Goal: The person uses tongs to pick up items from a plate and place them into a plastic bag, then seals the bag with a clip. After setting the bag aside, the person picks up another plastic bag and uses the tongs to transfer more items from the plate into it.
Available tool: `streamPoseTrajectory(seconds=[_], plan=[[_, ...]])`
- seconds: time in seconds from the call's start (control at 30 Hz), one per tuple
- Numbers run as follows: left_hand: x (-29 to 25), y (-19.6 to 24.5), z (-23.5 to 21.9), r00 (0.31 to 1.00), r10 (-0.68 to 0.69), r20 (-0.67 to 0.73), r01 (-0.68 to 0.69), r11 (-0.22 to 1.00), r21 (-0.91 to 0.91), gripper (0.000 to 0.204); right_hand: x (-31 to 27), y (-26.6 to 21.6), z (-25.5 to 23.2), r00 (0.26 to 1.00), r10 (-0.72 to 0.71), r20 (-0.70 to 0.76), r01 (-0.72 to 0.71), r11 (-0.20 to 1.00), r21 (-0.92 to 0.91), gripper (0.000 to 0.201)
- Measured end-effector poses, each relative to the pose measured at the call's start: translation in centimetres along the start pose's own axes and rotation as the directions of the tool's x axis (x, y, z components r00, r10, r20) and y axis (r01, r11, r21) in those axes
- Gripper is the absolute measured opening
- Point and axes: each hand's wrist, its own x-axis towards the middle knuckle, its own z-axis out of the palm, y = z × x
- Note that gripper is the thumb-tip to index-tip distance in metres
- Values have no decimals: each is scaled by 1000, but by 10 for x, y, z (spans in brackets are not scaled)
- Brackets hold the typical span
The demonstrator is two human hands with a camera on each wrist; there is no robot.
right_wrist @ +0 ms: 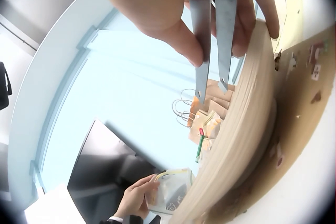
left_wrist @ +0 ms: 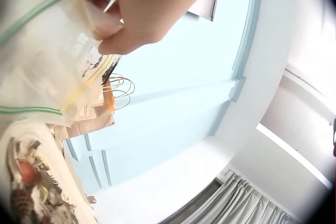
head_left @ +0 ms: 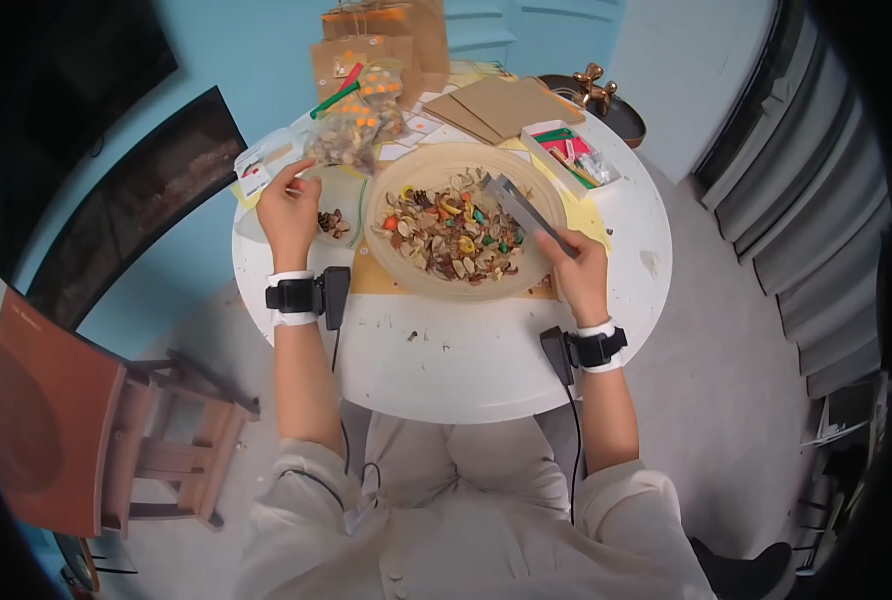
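Note:
My left hand (head_left: 289,222) pinches the upper edge of a clear zip bag (left_wrist: 39,74) with green and yellow seal lines. A few dried pieces (head_left: 333,224) lie inside that bag, left of a round, pale wooden bowl (head_left: 378,250). Potpourri (head_left: 456,235) of dried petals, cones and orange, yellow and green bits covers the bowl's bottom. Over the bowl's right rim, my right hand (head_left: 581,278) holds metal tongs (head_left: 528,212) between thumb and fingers. The tongs' tips stand slightly apart in the right wrist view, with nothing between them.
Filled plastic bags (head_left: 344,140) with green and red clips stand behind the bowl, before brown paper bags (head_left: 381,55). Brown card sheets (head_left: 514,105) and a white box (head_left: 611,187) of small items lie at back right. Crumbs dot the white round table (head_left: 446,375).

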Motion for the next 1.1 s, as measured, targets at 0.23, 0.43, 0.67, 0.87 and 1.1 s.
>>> streamPoseTrajectory(seconds=[0.23,0.43,0.67,0.87,1.1], plan=[[15,3,5,943,103,-318,-99,995,26,14,14,-46,3,910,-380,169,408,893,-189,35],[3,5,9,935,99,-340,-115,993,-28,13,25,-93,82,683,-584,439,719,643,-263,25],[-16,20,22,961,118,-252,-154,980,-129,13,61,-90,144,664,-574,480,748,507,-428,26],[-21,28,28,966,156,-205,-194,964,-183,14,66,-98,75,728,-488,482,665,673,-324,37],[-21,26,29,967,131,-218,-175,965,-197,17,80,-85,9,744,-393,541,647,629,-432,43]])
